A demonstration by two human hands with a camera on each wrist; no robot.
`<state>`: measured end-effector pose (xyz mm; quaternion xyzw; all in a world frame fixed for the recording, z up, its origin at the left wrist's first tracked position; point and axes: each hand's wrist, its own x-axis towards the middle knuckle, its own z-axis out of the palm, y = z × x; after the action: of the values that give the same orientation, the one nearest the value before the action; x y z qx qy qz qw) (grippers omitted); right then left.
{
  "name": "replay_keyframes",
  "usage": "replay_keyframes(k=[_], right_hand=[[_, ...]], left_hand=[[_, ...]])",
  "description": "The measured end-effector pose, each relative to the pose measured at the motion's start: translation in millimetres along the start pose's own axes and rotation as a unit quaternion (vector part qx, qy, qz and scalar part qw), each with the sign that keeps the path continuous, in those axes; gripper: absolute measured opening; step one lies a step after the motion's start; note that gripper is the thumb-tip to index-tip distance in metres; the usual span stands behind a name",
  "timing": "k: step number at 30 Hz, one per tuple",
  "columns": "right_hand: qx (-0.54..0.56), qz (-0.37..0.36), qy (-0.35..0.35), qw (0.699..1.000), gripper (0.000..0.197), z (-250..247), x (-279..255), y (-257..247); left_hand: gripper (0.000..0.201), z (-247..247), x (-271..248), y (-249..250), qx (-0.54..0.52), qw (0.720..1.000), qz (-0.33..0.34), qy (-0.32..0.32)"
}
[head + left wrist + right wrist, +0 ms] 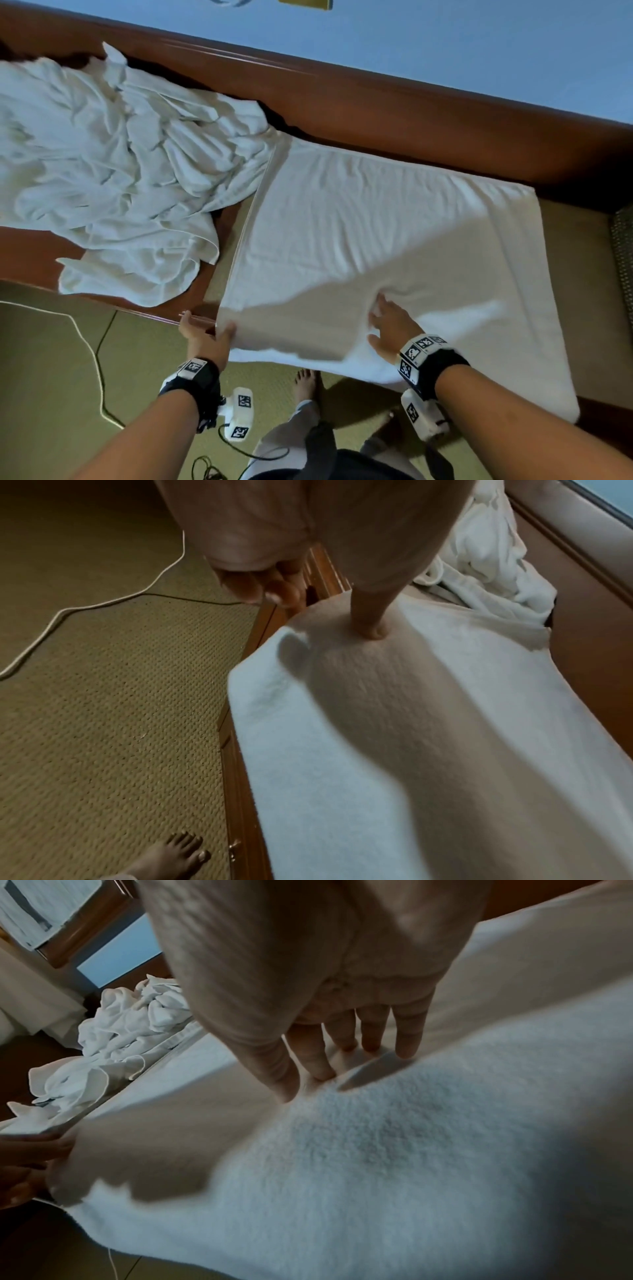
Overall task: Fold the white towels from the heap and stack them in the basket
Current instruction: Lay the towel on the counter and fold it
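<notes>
A white towel point(376, 212) lies spread flat on the brown wooden surface point(34, 250), its near edge hanging over the front. My left hand point(212, 329) pinches the towel's near left corner, thumb point(373, 631) on top of the towel point(377, 750) and curled fingers point(267, 588) at the edge below. My right hand point(380, 318) rests flat on the towel near its front middle. Its straight fingers point(405, 1042) press a dent into the cloth point(377, 1150). The heap of crumpled white towels point(120, 164) lies to the left, touching the spread towel's far left corner.
A raised wooden rail point(376, 102) runs along the back under a blue wall. A woven mesh edge point(623, 257) shows at the far right. On the olive carpet lie a white cord point(89, 346) and my bare foot point(305, 380), close to the front edge.
</notes>
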<state>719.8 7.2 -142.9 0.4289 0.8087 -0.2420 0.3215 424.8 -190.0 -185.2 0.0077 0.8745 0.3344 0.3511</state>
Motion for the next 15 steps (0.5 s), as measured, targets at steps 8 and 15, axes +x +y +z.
replay_keyframes(k=[8,15], right_hand=[[-0.017,0.016,0.008,1.000,0.059,12,8,-7],[0.089,0.012,0.048,0.995,0.060,23,-15,3]], left_hand=[[0.033,-2,12,-2,0.136,0.988,0.020,-0.064],[0.034,-7,3,0,0.252,0.964,0.083,-0.020]])
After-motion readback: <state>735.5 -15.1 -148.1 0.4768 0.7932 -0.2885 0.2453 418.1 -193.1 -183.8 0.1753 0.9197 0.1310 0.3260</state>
